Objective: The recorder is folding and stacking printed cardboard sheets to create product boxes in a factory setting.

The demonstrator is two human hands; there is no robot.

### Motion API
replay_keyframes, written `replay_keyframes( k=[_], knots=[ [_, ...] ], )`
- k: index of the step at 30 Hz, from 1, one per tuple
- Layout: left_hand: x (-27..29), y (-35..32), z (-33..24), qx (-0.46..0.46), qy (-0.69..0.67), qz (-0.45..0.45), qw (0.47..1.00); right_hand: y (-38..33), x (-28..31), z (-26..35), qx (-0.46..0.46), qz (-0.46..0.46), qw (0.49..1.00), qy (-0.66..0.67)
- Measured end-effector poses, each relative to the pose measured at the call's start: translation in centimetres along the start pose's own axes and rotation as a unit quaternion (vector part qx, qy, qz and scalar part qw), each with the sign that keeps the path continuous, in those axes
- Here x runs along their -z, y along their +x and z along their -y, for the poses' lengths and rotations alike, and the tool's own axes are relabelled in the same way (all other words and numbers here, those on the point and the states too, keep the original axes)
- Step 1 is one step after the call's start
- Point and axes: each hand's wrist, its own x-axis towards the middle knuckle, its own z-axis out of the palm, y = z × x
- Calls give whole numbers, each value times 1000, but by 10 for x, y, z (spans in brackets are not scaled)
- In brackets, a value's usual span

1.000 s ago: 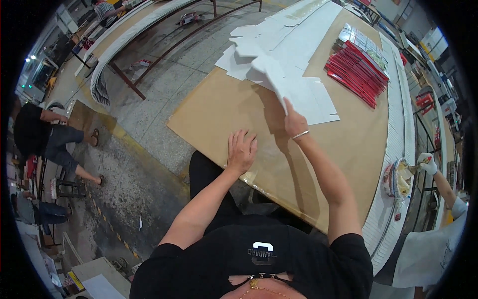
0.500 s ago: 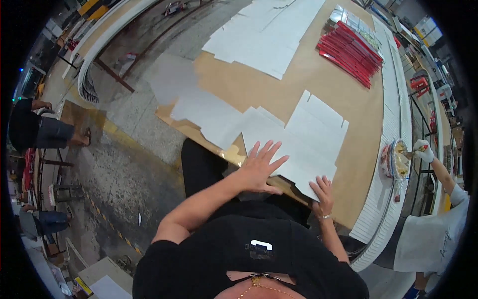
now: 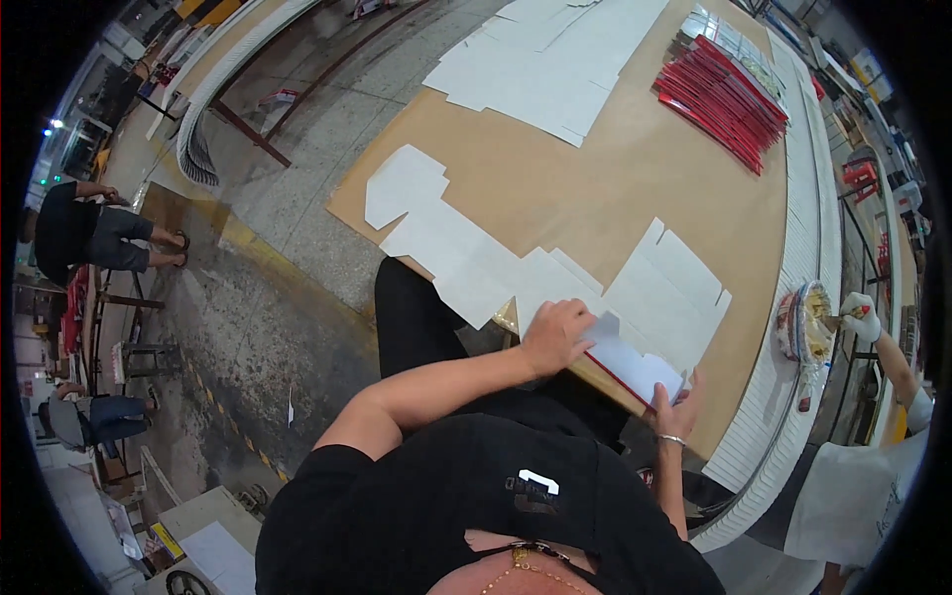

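left hand (image 3: 555, 335): its palm and fingertips press down out of sight on the folded white flap (image 3: 635, 365), so the grip underneath cannot be told.
right hand (image 3: 676, 409): only the fingers and the wrist show; the palm is turned away behind the flap's edge.
counter (image 3: 595, 188): its near edge is covered by the person's body and arms.
white carton blank (image 3: 555, 283): partly hidden under the left hand.
white blank pile (image 3: 550, 59): cut off by the top rim.
red stack (image 3: 724, 99): single pieces too small to tell apart.
bowl (image 3: 808, 322): contents too small and bent by the rim to identify.
co-worker's gloved hand (image 3: 861, 315): what it holds is unclear.
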Motion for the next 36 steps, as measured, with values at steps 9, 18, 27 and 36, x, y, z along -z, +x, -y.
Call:
replay_keyframes(
  k=[9, 18, 27, 36],
  knots=[
    [33, -22, -8, -208, 164, 251, 931, -16, -50, 23, 455, 68, 887, 47],
    [11, 0, -1, -24, 128, 199, 971, -24, -44, 40, 495, 63, 865, -57],
    [-14, -30, -50, -50, 308, 258, 914, -69, -39, 15, -297, 370, 821, 317],
    [3, -19, -54, -99, 158, 250, 950, -62, -64, -1, -245, 113, 860, 433]
  ],
)
